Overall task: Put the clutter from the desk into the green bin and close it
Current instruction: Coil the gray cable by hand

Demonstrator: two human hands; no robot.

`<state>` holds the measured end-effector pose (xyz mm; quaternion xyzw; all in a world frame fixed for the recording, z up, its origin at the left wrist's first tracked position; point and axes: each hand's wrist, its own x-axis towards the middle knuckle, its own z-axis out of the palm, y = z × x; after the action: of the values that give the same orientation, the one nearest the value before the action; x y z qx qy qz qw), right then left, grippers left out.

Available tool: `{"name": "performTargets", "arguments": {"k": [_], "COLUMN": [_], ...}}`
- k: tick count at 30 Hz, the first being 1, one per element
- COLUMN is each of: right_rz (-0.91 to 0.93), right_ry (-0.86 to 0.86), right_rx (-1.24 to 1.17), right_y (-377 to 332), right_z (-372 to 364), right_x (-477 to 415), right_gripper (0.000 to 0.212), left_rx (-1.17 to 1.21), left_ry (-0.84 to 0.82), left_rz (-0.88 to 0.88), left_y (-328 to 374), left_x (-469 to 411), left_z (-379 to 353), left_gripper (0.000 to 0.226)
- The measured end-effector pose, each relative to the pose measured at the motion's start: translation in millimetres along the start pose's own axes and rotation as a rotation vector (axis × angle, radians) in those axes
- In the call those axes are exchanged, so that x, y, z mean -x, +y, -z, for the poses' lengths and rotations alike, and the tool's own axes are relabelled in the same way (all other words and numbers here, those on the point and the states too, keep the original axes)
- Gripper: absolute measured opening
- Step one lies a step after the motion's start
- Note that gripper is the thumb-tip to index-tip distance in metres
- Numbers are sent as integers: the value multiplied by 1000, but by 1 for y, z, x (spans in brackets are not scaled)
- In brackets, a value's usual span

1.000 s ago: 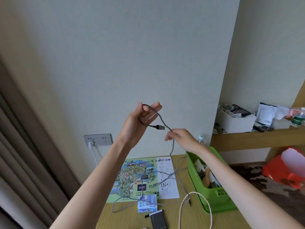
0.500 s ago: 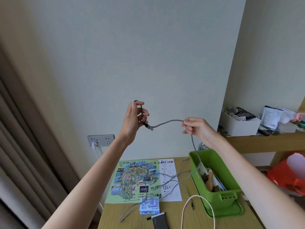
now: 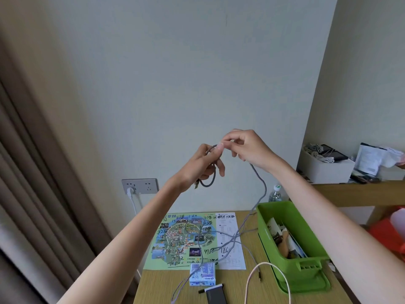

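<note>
Right hand (image 3: 247, 148), half a second ago held well apart from the left with a span of lead stretched between them, now brought across to meet the left hand (image 3: 201, 165) in front of the wall. Item in hand: grey cable (image 3: 262, 183), braided. Left hand: fingers curled round a small loop of the grey cable, the metal plug end hanging just below the palm. Right hand: thumb and forefinger pinching the grey cable at the top of that loop, touching the left fingertips; the other fingers are loosely bent. From the right hand the grey cable drops past the back left corner of the green bin (image 3: 306, 274), crosses the map leaflet (image 3: 182, 238) in slack tangled lines and trails to the front edge of the desk (image 3: 162, 284). Green bin: open-topped, on the right part of the desk, holding papers and a wooden-handled item; whether the green piece under it is its lid cannot be told. Also on the desk: map leaflet, flat, marked with handwritten figures; small blue box (image 3: 202, 274) at the leaflet's front edge; dark device (image 3: 215, 295) just in front of the box; white cable (image 3: 263, 263), arched, between the box and the bin. Surroundings: wall socket (image 3: 140, 185) with a white plug (image 3: 129, 191) in it, curtain (image 3: 32, 172) at left, water bottle (image 3: 277, 194) behind the bin, shelf (image 3: 350, 189) at right carrying a white box (image 3: 324, 167) of cords.
</note>
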<state>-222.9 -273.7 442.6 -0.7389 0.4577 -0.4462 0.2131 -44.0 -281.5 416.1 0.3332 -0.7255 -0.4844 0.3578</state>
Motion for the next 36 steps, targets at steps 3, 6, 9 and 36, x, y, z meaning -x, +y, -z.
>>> {"name": "performTargets", "arguments": {"k": [3, 6, 9, 36], "right_rz": [-29, -80, -120, -302], "right_ry": [20, -8, -29, -96], "right_rx": [-90, -229, -319, -451], "right_y": [3, 7, 9, 37], "right_z": [-3, -4, -5, -64], "right_x": [1, 3, 1, 12], "right_gripper": [15, 14, 9, 34], "left_rx": [-13, -20, -64, 93], "left_ry": [-1, -15, -39, 398], "left_rz": [27, 74, 72, -66], "left_y": [0, -2, -3, -26], "left_x": [1, 2, 4, -17], "left_z": [2, 3, 2, -6], "left_gripper": [32, 24, 21, 46]}}
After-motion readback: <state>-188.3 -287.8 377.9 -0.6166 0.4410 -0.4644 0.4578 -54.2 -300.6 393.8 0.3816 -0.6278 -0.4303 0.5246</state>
